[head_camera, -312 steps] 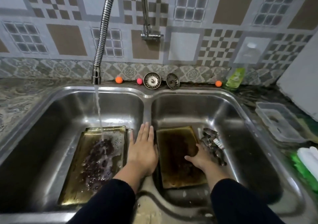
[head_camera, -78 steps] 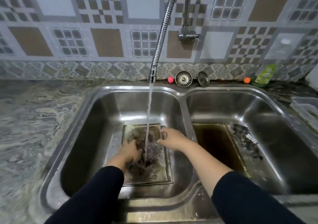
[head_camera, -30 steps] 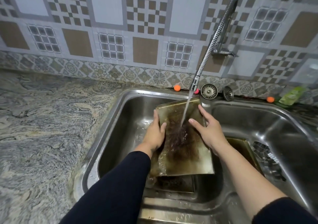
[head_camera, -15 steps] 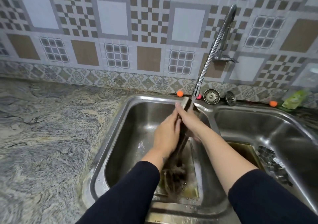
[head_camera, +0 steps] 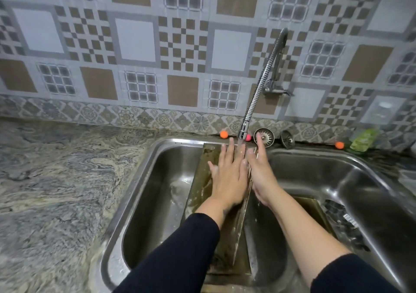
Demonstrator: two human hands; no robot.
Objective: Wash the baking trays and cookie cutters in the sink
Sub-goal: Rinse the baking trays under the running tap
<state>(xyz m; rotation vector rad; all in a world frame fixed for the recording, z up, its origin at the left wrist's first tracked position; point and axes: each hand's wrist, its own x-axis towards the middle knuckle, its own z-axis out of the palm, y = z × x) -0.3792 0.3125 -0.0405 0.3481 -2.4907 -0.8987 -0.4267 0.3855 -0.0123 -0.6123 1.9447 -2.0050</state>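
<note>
A stained metal baking tray (head_camera: 202,175) stands nearly on edge in the left sink basin (head_camera: 155,202), under the running tap (head_camera: 244,130). My left hand (head_camera: 227,178) lies flat on its left face with straight fingers. My right hand (head_camera: 261,171) presses against its right side, fingers straight and pointing up. A second tray (head_camera: 310,209) lies flat in the right basin, with several cookie cutters (head_camera: 344,220) to its right.
Two sink strainers (head_camera: 263,136) lean at the back ledge among small orange and pink balls (head_camera: 224,134). A green soap bottle (head_camera: 362,139) stands at the back right. A marbled stone counter (head_camera: 56,191) spreads to the left.
Over the last second the tray went from tilted face-up to almost on edge. Both hands now lie flatter along its two sides, higher up under the stream.
</note>
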